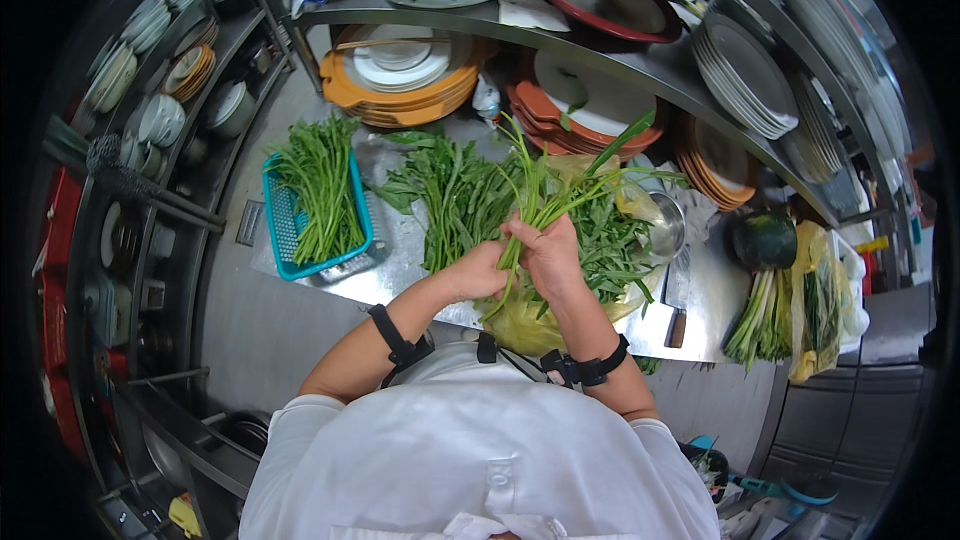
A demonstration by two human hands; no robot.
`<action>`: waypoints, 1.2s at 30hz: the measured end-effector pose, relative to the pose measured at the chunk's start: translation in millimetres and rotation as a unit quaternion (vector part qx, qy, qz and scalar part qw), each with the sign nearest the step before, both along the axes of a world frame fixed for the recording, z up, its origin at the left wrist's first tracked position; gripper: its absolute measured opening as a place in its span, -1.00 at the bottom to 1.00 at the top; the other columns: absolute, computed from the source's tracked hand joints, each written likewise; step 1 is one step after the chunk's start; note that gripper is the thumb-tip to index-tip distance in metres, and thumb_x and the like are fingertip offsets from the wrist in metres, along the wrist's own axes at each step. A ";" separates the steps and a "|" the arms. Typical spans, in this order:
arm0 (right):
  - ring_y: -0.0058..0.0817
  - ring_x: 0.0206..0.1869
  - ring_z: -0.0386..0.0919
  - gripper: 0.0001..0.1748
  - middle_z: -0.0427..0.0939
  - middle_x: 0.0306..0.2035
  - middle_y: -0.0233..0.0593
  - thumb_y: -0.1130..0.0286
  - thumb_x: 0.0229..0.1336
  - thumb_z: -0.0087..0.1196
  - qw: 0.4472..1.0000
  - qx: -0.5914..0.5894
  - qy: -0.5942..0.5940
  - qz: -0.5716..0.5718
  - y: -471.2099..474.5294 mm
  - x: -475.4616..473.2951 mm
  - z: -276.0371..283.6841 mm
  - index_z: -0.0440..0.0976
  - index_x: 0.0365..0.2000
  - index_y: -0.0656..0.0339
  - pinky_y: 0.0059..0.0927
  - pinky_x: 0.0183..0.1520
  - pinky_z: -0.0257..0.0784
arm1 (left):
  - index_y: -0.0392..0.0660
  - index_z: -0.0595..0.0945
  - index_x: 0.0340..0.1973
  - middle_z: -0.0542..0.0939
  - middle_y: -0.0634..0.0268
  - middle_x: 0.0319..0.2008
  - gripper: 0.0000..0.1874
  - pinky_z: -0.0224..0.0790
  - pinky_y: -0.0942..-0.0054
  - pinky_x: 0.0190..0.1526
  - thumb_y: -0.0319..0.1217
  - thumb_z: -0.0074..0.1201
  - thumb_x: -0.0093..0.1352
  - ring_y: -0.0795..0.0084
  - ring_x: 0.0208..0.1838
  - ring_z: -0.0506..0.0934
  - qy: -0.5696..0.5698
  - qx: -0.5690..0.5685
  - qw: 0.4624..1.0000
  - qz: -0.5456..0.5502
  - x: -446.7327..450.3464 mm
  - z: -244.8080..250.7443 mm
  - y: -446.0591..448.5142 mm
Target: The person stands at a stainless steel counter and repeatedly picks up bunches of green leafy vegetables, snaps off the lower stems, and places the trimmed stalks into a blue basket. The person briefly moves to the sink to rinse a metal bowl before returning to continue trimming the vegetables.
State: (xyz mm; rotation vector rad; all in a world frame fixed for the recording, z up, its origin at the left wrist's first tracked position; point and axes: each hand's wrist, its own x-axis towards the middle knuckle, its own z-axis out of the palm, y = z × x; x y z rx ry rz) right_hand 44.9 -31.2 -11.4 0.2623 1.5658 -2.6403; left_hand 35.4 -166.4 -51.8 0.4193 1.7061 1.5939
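Between my two hands is a small bunch of long-stemmed leafy greens (534, 211), its stems fanning away from me. My right hand (553, 255) is closed around the bunch, thumb on top. Against the lower stems, my left hand (480, 270) is curled with its fingers partly hidden. Beyond the left hand lies a pile of leafy greens (461, 195). More loose greens (611, 255) spread to the right, over a yellowish plastic bag (529, 326). A turquoise plastic basket (281, 259) at left holds long green stems (322, 210).
On the steel table, a knife (676, 307) lies at right near a metal bowl (667, 225). Further right are a dark green squash (765, 238), scallions (754, 319) and bagged vegetables (817, 307). Orange-rimmed plates (405, 109) stand below a steel shelf (480, 24). Dish racks (247, 37) rise at left.
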 end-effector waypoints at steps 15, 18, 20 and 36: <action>-0.46 -0.38 0.55 -0.76 0.55 -0.32 -0.14 0.37 0.29 -0.02 0.997 0.076 -0.007 0.022 -67.1 -22.4 -3.1 0.33 -0.10 0.26 -0.49 -0.32 0.51 | -0.22 0.47 -0.17 0.57 0.23 -0.35 -0.83 0.44 0.47 -0.27 -0.39 -0.08 0.42 0.43 -0.36 0.58 -0.081 0.126 0.989 0.023 0.4 3.9 -64.4; -0.37 -0.15 0.53 -0.58 0.51 -0.11 -0.04 0.17 0.39 -0.20 0.964 0.183 -0.095 0.167 -60.0 -20.2 1.3 0.29 0.00 0.34 -0.37 -0.12 0.47 | -0.22 0.48 -0.23 0.55 0.23 -0.43 -0.88 0.44 0.45 -0.33 -0.43 -0.09 0.41 0.42 -0.43 0.56 -0.132 0.140 0.980 0.056 1.6 -2.4 -66.6; -0.35 -0.05 0.49 -0.48 0.48 -0.03 -0.03 0.06 0.39 -0.28 0.947 0.201 -0.136 0.212 -54.1 -17.5 -1.1 0.28 0.02 0.35 -0.30 -0.03 0.42 | -0.21 0.48 -0.26 0.53 0.25 -0.48 -0.90 0.44 0.44 -0.35 -0.44 -0.09 0.40 0.42 -0.48 0.54 -0.157 0.145 0.974 0.079 2.8 -2.1 -70.8; -0.26 0.19 0.32 -0.04 0.33 0.17 -0.10 -0.36 0.23 -0.49 0.959 -0.187 -0.171 0.128 -83.6 -10.9 -31.5 0.09 0.26 0.32 -0.23 0.30 0.13 | -0.20 0.47 -0.18 0.52 0.27 -0.45 -0.84 0.44 0.46 -0.33 -0.51 -0.01 0.33 0.47 -0.41 0.51 -0.063 0.357 0.864 0.349 -6.6 6.7 -80.6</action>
